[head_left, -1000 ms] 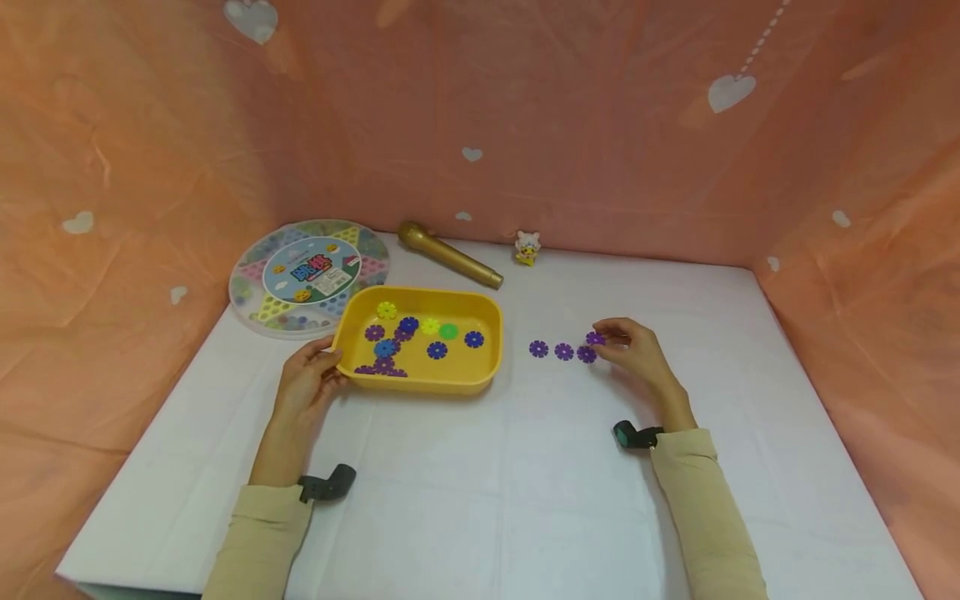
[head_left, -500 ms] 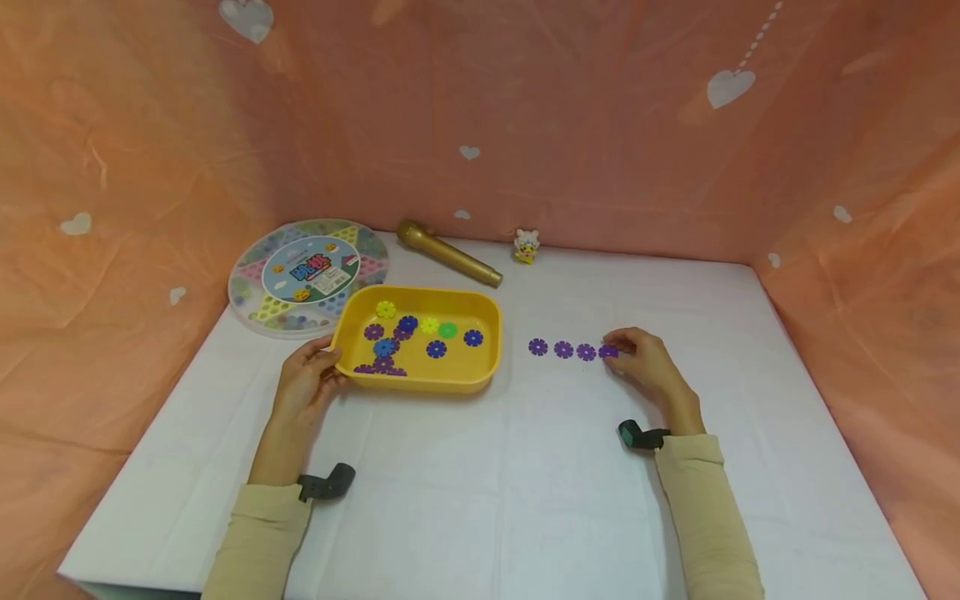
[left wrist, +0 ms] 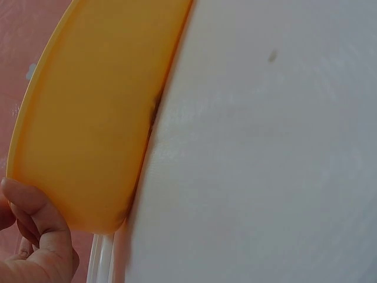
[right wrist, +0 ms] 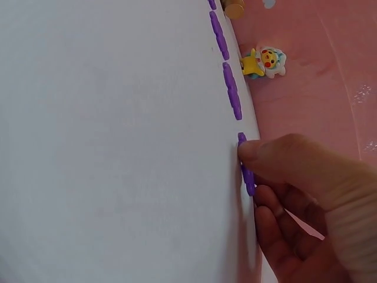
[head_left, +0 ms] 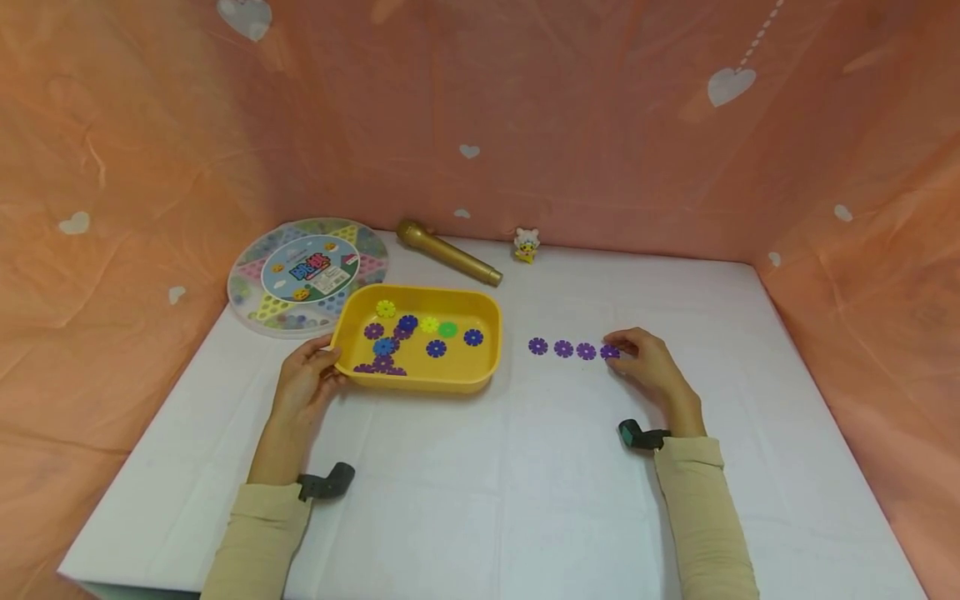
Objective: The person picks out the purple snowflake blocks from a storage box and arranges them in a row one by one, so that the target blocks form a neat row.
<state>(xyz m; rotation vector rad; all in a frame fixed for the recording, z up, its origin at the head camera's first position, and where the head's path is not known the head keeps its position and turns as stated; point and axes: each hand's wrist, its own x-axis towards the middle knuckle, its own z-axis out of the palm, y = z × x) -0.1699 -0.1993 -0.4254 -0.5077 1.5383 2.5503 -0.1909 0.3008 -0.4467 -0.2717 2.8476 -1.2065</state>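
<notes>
My left hand (head_left: pixel 300 385) grips the near left corner of a yellow plastic basin (head_left: pixel 420 385), thumb at the rim. In the left wrist view, the fingers (left wrist: pixel 44 221) curl at the basin's end. Inside lie several notched snowflake discs in purple, blue, yellow and green, such as a blue disc (head_left: pixel 473 337). To the right of the basin, my right hand (head_left: pixel 648 367) pinches a purple snowflake disc (right wrist: pixel 247 177) between thumb and fingers, low at the table surface. It is the right end of a row with three other purple discs (head_left: pixel 563 349), small gaps between them.
A round Chinese checkers set (head_left: pixel 311 275) lies at the back left, partly behind the basin. A gold toy microphone (head_left: pixel 450 254) and a small figurine (head_left: pixel 527 246) are near the back edge of the white-covered table (head_left: pixel 480 492). Pink cloth hangs behind.
My right hand has moved right and down, bringing its purple disc from over the third disc to the row's right end. The left hand and basin stay put.
</notes>
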